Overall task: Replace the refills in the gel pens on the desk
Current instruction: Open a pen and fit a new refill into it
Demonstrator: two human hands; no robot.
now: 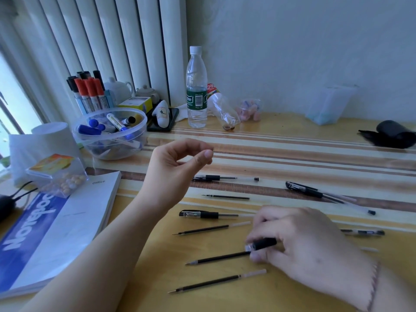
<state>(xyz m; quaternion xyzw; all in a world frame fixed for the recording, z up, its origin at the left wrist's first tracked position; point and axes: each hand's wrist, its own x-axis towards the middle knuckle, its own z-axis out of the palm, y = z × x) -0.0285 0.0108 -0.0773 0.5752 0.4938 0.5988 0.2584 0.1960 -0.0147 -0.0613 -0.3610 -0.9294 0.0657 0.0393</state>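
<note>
My right hand (304, 244) rests low on the desk and grips a gel pen barrel (264, 243) by its black grip. A dark refill (220, 258) sticks out of the barrel to the left. My left hand (175, 167) is raised above the desk; thumb and forefinger meet in a loose pinch with nothing visible between them. Loose refills lie at the front (216, 281), the middle (211, 229) and further back (226, 197). A capped pen (209, 214) lies between them. Another pen (216, 177) lies behind, with a small black piece (256, 179) at its end.
More pens lie at the right (315, 192) and partly behind my right hand (362, 232). A plastic bowl of markers (110, 149), a notebook (56, 233) and a box of beads (56, 174) crowd the left. A water bottle (196, 86) and a toppled bottle (222, 111) stand at the back; a black cloth (391, 134) lies far right.
</note>
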